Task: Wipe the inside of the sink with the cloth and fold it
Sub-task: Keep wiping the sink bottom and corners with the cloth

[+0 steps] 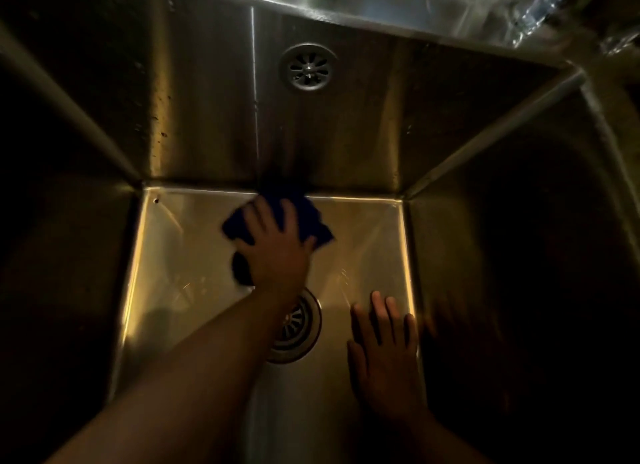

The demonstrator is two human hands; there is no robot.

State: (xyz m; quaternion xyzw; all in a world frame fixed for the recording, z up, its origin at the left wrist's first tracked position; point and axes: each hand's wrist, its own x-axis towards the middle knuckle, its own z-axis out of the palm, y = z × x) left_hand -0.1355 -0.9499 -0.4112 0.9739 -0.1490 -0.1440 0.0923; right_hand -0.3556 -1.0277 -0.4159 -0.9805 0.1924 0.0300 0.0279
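Dim stainless-steel sink (180,241). Press dark-blue cloth (313,221) firmly along far seam with spread-fingered left hand (277,248); brace on flat, close-fingered right hand (384,352).

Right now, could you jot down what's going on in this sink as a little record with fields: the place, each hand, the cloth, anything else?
place: deep steel sink, seen from above
left hand: presses the cloth with spread fingers
cloth: dark blue, bunched, on the sink floor against the back wall
right hand: flat on the floor beside the right wall, holding nothing
floor drain: partly hidden by the left forearm
back wall: round grated opening
folding: not yet done
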